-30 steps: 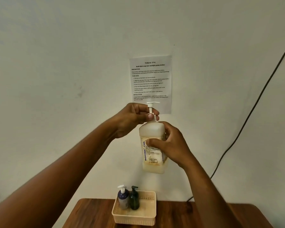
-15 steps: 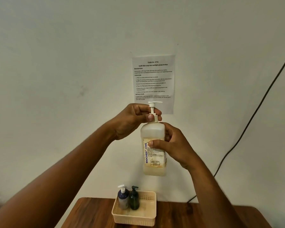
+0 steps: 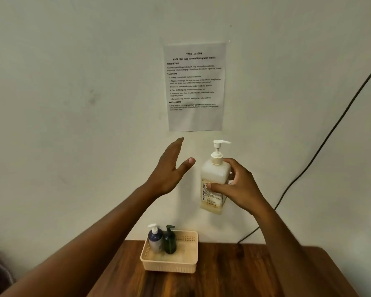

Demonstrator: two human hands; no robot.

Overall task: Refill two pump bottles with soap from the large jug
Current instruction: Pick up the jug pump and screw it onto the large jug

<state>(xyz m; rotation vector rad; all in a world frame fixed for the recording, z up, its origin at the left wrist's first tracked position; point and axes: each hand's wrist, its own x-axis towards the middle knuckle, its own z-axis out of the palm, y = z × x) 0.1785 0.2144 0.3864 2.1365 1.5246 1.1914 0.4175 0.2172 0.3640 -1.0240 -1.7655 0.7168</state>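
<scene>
Jug is being held upright in the closed right hand, the left hand spread empty, and is best being lowered level to the table.

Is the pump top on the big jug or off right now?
On. The white pump sits in the neck of the jug, which the right hand holds upright.

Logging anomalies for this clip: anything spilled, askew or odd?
No spill shows. The jug hangs slightly tilted in the right hand, pump on; the left hand is open. Both pump bottles stand upright in the basket.
</scene>
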